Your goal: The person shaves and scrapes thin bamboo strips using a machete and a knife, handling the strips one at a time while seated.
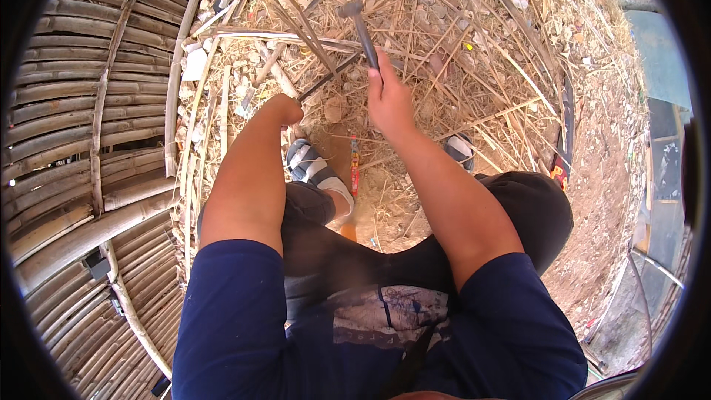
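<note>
On my feed, the right hand (389, 100) grips a hammer (364, 35); the left hand (284, 110) clenches a dark bar (317, 86).

This place looks like a rough work yard on the ground, beside a simple bamboo building. At the left stands a wall (59, 107) of many bamboo slats, laid close together, with narrow gaps between some of them. The ground is of brown earth (592, 207), and it is covered in large part by dry straw (422, 26), small stones and long split strips (225, 107). A hammer (364, 38) in use here suggests manual work. At the far right there is a flat blue-grey panel (658, 55).
</note>
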A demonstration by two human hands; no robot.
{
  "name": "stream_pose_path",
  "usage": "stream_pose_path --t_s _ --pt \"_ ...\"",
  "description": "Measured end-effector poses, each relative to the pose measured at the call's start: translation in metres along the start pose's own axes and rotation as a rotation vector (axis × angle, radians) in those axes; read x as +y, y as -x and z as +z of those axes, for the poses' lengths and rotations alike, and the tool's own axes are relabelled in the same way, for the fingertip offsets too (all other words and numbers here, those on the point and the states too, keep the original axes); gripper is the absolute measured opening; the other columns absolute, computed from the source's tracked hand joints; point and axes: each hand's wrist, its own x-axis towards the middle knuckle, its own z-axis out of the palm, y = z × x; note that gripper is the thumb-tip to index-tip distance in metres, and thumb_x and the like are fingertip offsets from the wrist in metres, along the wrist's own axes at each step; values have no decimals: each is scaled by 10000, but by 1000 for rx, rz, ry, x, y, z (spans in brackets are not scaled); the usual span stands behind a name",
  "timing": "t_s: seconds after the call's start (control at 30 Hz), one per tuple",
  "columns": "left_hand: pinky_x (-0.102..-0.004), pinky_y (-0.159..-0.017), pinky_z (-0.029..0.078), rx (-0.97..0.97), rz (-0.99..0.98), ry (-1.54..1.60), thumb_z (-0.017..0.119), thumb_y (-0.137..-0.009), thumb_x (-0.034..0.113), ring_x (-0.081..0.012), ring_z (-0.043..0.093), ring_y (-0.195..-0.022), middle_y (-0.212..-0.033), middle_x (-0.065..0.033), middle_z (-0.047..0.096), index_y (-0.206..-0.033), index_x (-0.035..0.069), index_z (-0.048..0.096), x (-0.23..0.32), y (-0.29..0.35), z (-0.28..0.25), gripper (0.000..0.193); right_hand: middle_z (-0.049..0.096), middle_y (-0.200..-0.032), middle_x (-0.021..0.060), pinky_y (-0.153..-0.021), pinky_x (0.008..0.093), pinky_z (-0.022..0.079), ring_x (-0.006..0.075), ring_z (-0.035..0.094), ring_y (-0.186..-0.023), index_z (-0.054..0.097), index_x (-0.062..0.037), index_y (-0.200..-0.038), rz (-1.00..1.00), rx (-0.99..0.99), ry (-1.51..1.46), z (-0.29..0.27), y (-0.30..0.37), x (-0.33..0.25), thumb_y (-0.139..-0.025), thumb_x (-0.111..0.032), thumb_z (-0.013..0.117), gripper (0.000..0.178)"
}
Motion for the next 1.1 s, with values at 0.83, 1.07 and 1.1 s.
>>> stream_pose_path --t_s 0.83,1.07,1.1 --pt "-430 -592 515 34 -86 242 719 -857 463 -249 647 -627 -724 -148 672 -817 -32 679 0 0 9 498 573 -1234 273 -1070 516 407 432 537 -1207 381 -27 -1520 233 683 48 -34 -55 66 -1005 -281 583 609" --pt "-388 -528 450 16 18 389 712 -910 445 -197 564 -562 -650 -68 569 -866 -8 660 20 6 4 458 729 -978 175 -850 496 547 348 697 -981 711 17 -938 284 -412 34 24 -18 74 -939 -256 596 296" --pt "-382 -534 460 -13 -7 496 700 -920 433 -197 574 -584 -692 -72 585 -909 -4 660 20 4 6 439 722 -1012 149 -810 468 564 312 700 -922 718 -21 -1022 357 -584 -21 31 -14 68 -930 -286 629 294"
